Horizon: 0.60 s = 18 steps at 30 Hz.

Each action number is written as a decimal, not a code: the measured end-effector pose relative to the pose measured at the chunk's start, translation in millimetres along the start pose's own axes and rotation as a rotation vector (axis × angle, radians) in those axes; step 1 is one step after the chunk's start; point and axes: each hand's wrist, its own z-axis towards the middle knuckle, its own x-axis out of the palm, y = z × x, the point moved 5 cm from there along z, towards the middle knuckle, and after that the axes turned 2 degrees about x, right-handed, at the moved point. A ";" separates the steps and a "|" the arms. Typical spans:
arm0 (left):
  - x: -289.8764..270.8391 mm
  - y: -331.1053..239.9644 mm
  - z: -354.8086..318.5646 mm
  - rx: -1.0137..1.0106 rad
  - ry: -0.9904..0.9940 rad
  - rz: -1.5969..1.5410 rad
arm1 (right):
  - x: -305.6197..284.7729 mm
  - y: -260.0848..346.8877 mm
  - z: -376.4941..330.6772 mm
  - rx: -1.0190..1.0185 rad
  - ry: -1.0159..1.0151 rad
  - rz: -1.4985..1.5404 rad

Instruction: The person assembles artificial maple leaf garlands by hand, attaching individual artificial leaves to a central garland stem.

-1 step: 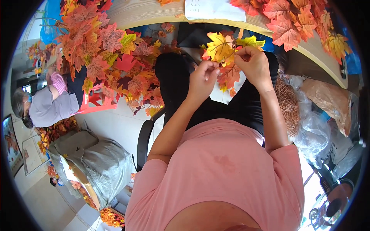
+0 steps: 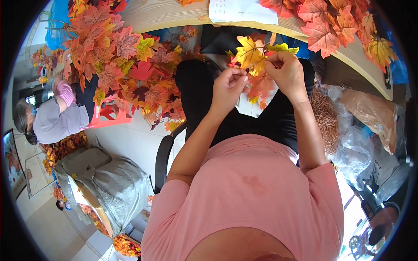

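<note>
Over my lap, a spray of artificial maple leaves [image 2: 249, 51] in yellow, orange and red hangs between my hands. My right hand [image 2: 288, 74] is closed at the right side of the spray, thumb and forefinger pinched by its stem. At the left of the spray, my left hand [image 2: 229, 87] is also pinched, its fingertips beside the stem. Whatever lies between those fingertips is too small to make out. Below them, an orange leaf [image 2: 261, 85] is blurred, in front of a white sheet [image 2: 251, 108] on my lap.
A wooden table [image 2: 165, 16] curves ahead, with a paper [image 2: 243, 12] and leaf bunches [image 2: 320, 24]. More leaf garlands [image 2: 126, 65] hang left. A co-worker [image 2: 58, 117] sits beyond a red stool [image 2: 111, 114]. Brown wire strands [image 2: 324, 117] and plastic bags [image 2: 355, 150] lie right.
My left hand has shifted slightly left and up, its fingertips drawing away from the leaves. The orange leaf below has swung and blurred. My right hand has stayed nearly still.
</note>
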 end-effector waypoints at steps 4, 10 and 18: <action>7.9 3.6 0.7 -0.529 0.071 -0.793 | 3.9 11.3 4.9 -0.277 -0.141 -0.371; 22.4 11.4 -1.8 -0.650 0.104 -1.036 | 26.5 20.7 6.8 -0.405 -0.010 -0.456; 4.2 34.3 -1.7 -0.570 -0.083 -1.172 | 0.0 148.1 22.7 -0.709 -0.013 -0.132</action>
